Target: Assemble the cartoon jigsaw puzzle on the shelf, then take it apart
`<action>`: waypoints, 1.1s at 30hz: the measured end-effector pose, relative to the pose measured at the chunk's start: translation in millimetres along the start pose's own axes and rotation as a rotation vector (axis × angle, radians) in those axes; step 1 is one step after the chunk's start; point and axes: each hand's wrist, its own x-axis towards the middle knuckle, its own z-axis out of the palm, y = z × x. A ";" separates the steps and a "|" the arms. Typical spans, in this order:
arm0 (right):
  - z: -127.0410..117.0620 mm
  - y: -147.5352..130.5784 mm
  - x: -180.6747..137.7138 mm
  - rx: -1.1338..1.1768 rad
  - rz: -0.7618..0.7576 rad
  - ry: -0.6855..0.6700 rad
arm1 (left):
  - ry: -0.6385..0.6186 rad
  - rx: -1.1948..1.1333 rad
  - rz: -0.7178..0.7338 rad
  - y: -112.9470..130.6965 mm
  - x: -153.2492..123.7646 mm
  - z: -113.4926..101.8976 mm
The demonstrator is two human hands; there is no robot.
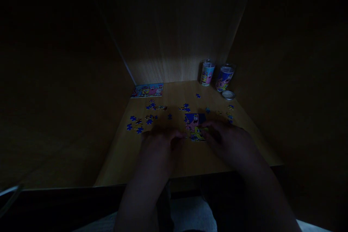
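Observation:
The scene is very dark. A partly joined cartoon jigsaw block [195, 125] lies on the wooden desk [190, 159]. My left hand [160, 143] rests on the desk just left of the block, fingers curled toward its lower left edge. My right hand [227, 137] lies at the block's right side, with fingertips touching its lower right edge. Whether either hand pinches a piece is lost in the gloom. Several loose blue puzzle pieces [141, 121] lie scattered to the left and behind.
A finished cartoon picture [147, 90] lies flat at the back left. Two printed cans [207, 73] [224, 78] stand at the back right, with a round lid [228, 94] in front of them. Wooden walls enclose the desk on three sides.

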 end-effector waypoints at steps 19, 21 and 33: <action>1.3 0.7 0.0 -0.020 -0.002 0.011 | -0.046 -0.184 0.142 -14.1 10.3 14.9; 1.1 0.3 0.0 -0.022 -0.002 0.008 | -0.022 -0.185 0.158 -14.9 11.2 17.3; 4.0 2.6 -0.2 -0.018 -0.025 0.038 | 0.008 -0.113 0.204 -5.2 10.5 17.9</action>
